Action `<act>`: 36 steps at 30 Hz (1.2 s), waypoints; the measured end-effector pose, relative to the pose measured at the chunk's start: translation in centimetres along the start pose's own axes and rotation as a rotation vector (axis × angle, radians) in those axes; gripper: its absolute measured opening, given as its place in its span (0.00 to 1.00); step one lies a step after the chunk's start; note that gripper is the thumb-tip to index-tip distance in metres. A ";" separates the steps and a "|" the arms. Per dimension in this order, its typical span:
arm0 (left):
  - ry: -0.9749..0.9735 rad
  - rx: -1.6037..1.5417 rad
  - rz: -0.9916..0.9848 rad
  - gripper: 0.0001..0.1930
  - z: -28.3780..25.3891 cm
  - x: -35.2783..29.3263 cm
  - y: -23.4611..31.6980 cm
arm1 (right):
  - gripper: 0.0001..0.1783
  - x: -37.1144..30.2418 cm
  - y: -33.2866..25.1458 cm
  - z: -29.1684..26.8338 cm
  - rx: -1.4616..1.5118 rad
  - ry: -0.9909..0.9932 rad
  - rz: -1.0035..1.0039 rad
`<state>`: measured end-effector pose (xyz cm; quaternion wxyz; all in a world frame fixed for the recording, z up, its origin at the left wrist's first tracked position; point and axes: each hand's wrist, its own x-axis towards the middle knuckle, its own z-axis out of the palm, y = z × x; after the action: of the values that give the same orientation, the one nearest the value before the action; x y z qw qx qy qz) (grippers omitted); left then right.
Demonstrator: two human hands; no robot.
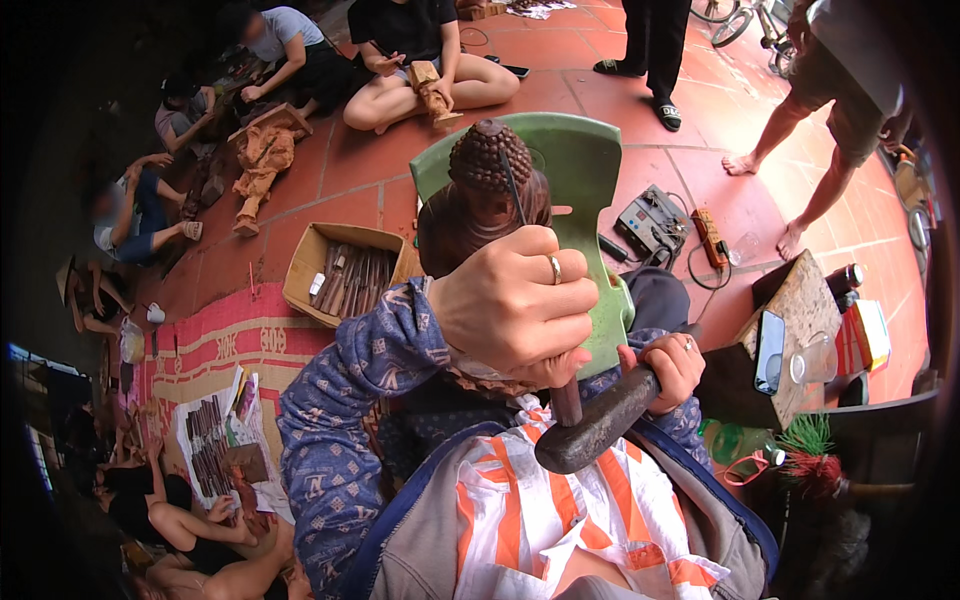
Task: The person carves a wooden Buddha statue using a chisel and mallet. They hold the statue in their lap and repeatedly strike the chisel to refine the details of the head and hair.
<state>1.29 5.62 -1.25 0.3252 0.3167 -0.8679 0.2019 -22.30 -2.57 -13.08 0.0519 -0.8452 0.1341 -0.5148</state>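
Observation:
My left hand [525, 300] is closed around a chisel [567, 402], its thin blade reaching up over the head of a dark brown wooden Buddha statue [490, 165]. Whether the tip touches the carved curls is hard to tell. Below the fist, the chisel's butt end shows beside a dark, worn mallet [600, 425]. My right hand [672, 370] grips that mallet; I cannot tell if it touches the chisel. The statue stands in front of me against a green plastic chair [590, 155]. My left hand and forearm hide its lower part.
A cardboard box [300, 270] of chisels sits left of the chair, near a red patterned mat [225, 340] with more tools. On the right are a grey control box [650, 222], an orange power strip [710, 238] and a wooden block [775, 340] bearing a phone. Several people sit or stand around.

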 end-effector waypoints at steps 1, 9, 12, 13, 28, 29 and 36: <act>-0.001 -0.001 -0.003 0.19 0.0 0.0 0.0 | 0.21 -0.1 0.1 0.1 0.030 0.011 -0.019; 0.078 -0.116 -0.036 0.24 -1.1 0.8 0.5 | 0.22 0.7 0.7 -0.8 0.162 0.124 -0.098; 0.151 -0.139 -0.027 0.24 -0.8 0.8 0.5 | 0.22 1.5 0.4 -1.6 0.156 0.099 -0.133; 0.163 -0.146 -0.025 0.24 -0.7 0.8 0.4 | 0.22 1.7 0.3 -1.9 0.154 0.091 -0.145; 0.247 -0.146 -0.085 0.25 -0.5 1.6 1.0 | 0.21 3.3 -1.3 -3.1 0.052 0.030 -0.039; 0.248 -0.152 -0.091 0.25 -0.5 1.7 1.0 | 0.21 3.4 -1.3 -3.3 0.040 0.018 -0.040; 0.198 -0.175 -0.092 0.20 -1.2 2.0 0.7 | 0.21 3.7 -0.9 -4.0 0.101 0.010 -0.045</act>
<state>0.17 5.96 0.91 0.4446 0.3054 -0.8302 0.1407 -24.05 -2.55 -7.86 0.0823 -0.8417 0.0892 -0.5261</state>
